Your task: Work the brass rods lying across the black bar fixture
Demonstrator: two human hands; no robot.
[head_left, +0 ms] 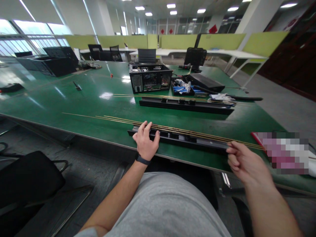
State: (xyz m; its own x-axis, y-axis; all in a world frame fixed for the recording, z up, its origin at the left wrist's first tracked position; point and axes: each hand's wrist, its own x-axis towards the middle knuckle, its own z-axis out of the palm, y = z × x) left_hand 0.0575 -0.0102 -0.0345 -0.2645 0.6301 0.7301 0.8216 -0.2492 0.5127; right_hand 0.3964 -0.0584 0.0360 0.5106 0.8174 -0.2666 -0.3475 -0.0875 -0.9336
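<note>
A long black channel-shaped strip lies along the near edge of the green table. Several thin brass-coloured rods run lengthwise over it, reaching past both its ends. My left hand, a dark band on its wrist, rests on the strip's left part. Its fingers are spread and touch the strip and rods. At the strip's right end, my right hand is closed, thumb and forefinger pinched together. What lies between those fingertips is too small to tell.
A second black strip with rods lies farther back. Behind it stand an open computer case and a box with blue-and-white gloves. A blurred-out pink-and-white package lies to the right. A black chair stands at lower left.
</note>
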